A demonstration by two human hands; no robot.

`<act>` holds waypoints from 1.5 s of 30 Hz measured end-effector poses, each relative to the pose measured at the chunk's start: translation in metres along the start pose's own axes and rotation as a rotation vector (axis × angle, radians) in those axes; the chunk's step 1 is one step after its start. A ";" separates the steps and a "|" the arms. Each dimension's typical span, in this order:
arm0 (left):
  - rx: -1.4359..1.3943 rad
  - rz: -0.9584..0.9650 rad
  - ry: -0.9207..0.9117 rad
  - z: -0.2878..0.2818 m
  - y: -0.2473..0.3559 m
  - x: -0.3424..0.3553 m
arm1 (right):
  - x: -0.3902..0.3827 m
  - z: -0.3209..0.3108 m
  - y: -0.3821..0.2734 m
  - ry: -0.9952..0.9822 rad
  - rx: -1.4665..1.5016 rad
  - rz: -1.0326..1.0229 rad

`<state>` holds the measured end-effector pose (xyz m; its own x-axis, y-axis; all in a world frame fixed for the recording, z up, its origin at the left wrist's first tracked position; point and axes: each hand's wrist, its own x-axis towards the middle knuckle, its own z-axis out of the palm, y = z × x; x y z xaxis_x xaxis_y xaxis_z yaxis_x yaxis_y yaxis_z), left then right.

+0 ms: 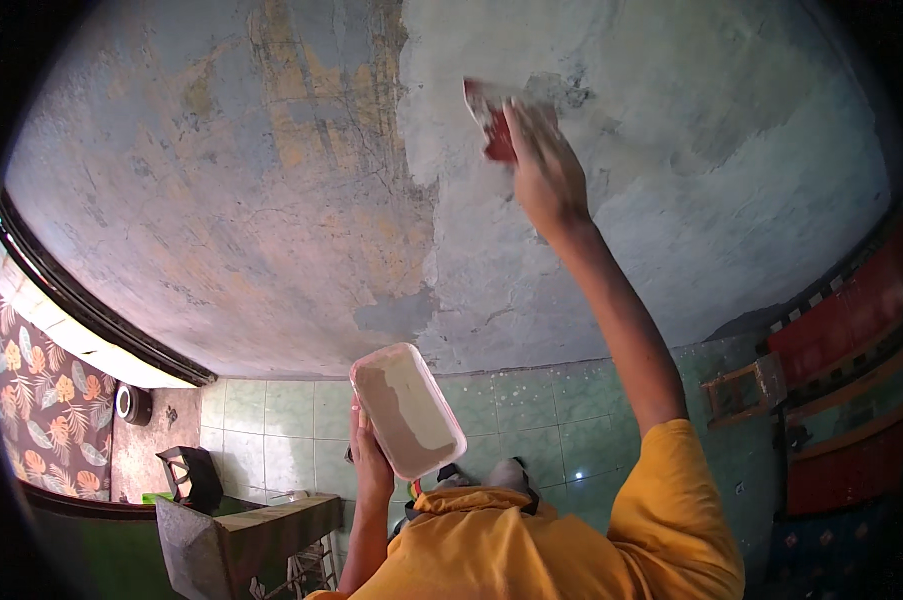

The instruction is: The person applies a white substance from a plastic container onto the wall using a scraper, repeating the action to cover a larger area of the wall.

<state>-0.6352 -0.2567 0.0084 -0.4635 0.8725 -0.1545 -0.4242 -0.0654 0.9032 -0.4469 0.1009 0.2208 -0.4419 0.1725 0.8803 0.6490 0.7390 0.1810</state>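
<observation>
Scraper (pixel 496 128) at the wall (pixel 222 220)!
Right hand (pixel 552 178) clamps fingers on it, left hand (pixel 373 460) likewise on tub (pixel 433 465) before wall.

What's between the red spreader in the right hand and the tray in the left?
In the head view, mostly pale-coated wall lies between the red spreader and the tray; no separate object shows there.

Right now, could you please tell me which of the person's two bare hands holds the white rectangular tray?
The left hand, held low, supports the tray; the right hand, high at the patchy grey wall, holds a flat red spreader.
</observation>
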 end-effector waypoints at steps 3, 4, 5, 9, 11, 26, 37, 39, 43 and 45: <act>0.004 -0.016 0.002 -0.010 -0.014 0.003 | -0.007 0.037 -0.012 -0.081 -0.078 0.006; 0.004 -0.014 0.001 -0.006 -0.011 0.003 | -0.029 0.054 -0.016 -0.133 -0.125 0.004; 0.000 0.000 0.000 0.003 -0.005 0.003 | -0.059 0.069 -0.021 -0.185 -0.179 0.003; 0.018 0.009 0.010 0.006 0.004 -0.004 | -0.133 0.075 -0.047 -0.321 -0.061 0.005; 0.010 0.015 0.020 -0.001 0.002 -0.005 | -0.134 0.066 -0.045 -0.322 0.012 -0.019; 0.058 0.004 -0.011 0.003 0.004 -0.003 | -0.157 0.034 0.010 -0.313 -0.018 0.017; 0.223 0.081 0.005 0.013 0.004 -0.002 | -0.104 0.032 0.052 -0.083 -0.178 0.042; 0.016 -0.050 -0.088 0.008 -0.002 -0.003 | -0.171 0.044 0.032 -0.288 -0.163 0.081; 0.134 -0.086 -0.018 0.029 0.008 -0.005 | -0.223 0.040 -0.001 -0.364 0.059 0.201; 0.134 -0.048 -0.072 0.015 -0.002 -0.003 | -0.211 0.022 -0.037 -0.433 0.320 0.548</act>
<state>-0.6212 -0.2520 0.0128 -0.3859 0.9059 -0.1743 -0.3352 0.0383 0.9414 -0.3913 0.0517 0.0183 -0.3544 0.7593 0.5458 0.6633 0.6155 -0.4256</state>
